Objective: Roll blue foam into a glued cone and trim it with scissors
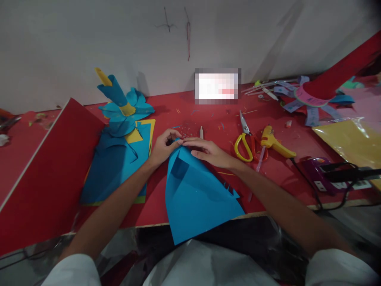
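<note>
Blue paper (201, 200) is pinched at its far tip by our left hand (166, 147), our right hand (213, 153) loosely outstretched beside it; we'd best hold that tip tight, the broad end overhanging the near bench (156, 190) edge

No text, number or brand can be read with certainty. The pale lilac paper strips (312, 115) fanned out at the right carry dark marks like handwriting, too small and blurred to make out. The pink paper ring (307, 97) above them bears similar dark marks, equally illegible. On the glossy purple box (316, 169) at the worktop's (285, 186) right front, white patches and a small orange mark look like printing; a black cord crosses in front, and the characters cannot be told. The bright rectangular screen (218, 85) by the wall is pixelated, its content unreadable.
</note>
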Available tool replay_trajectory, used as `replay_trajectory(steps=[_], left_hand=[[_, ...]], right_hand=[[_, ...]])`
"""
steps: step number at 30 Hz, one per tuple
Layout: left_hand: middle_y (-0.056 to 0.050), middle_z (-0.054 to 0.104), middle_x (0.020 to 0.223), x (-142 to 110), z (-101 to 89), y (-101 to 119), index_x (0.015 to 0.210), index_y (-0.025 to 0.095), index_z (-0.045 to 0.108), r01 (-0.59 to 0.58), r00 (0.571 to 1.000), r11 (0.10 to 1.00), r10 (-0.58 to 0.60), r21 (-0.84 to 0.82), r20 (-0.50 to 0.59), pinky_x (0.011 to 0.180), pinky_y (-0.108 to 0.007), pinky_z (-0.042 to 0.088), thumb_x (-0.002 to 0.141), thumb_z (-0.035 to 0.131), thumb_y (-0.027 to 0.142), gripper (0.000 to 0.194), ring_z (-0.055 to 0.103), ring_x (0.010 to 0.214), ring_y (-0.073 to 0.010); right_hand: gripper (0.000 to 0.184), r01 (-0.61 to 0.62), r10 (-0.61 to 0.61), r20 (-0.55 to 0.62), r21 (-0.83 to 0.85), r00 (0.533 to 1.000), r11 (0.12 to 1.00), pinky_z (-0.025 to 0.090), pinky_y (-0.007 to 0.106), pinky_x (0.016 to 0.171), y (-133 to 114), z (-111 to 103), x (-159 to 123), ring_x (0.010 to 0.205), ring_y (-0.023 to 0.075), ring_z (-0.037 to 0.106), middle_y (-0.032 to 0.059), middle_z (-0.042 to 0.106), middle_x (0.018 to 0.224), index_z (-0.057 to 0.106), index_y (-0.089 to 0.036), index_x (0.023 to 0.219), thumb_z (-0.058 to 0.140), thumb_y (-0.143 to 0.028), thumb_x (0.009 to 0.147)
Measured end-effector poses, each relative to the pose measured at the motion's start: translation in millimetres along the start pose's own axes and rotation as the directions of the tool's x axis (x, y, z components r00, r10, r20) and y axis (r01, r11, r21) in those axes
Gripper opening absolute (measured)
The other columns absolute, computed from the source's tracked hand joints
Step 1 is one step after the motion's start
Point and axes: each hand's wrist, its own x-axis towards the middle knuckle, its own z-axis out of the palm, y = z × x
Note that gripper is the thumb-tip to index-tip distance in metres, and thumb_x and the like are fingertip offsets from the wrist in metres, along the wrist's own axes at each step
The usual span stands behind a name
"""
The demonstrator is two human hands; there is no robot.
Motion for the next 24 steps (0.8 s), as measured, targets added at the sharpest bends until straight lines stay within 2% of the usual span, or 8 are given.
replay_trajectory(steps=[6, 12, 24], left_hand=[[0.0, 0.061, 0.08, 0.4, -0.3, -2.0, 0.1, 0.02, 0.066, 0.027, 1.0, 0.999, -0.027, -0.019, -0.009, 0.069, -0.028, 0.043, 0.083, 0.083, 0.063, 0.049, 0.058, 0.074, -0.015], [0.0, 0.06, 0.078, -1.3, 0.4, -0.8, 0.1, 0.021, 0.067, 0.014, 1.0, 1.0, -0.014, -0.006, -0.004, 0.069, -0.029, 0.042, 0.084, 0.083, 0.063, 0.048, 0.057, 0.074, -0.0155], [0.0, 0.06, 0.077, -1.0, 0.6, 1.3, 0.098, 0.021, 0.067, -0.008, 1.0, 0.999, 0.007, 0.034, 0.027, 0.068, -0.03, 0.042, 0.084, 0.083, 0.057, 0.041, 0.055, 0.072, -0.0158]], right_hand=[[0.049, 0.006, -0.006, -0.007, -0.006, 1.0, 1.0, 0.043, 0.052, 0.125, 2.3, -0.9, 1.1, 0.146, 0.0284, 0.056, 0.0108, 0.066, 0.151, 0.071, -0.03, 0.14, 0.062, -0.059, 0.103], [0.049, -0.002, 0.002, -0.033, -0.006, 0.999, 1.0, 0.048, 0.047, 0.122, 8.4, 0.7, 1.7, 0.141, 0.0261, 0.061, 0.0116, 0.068, 0.147, 0.071, -0.027, 0.139, 0.062, -0.058, 0.103], [0.046, -0.01, 0.01, -0.002, -0.011, 1.0, 1.0, 0.045, 0.05, 0.124, 7.4, -1.1, -0.1, 0.145, 0.0264, 0.058, 0.0104, 0.065, 0.152, 0.071, -0.031, 0.141, 0.065, -0.055, 0.102]])
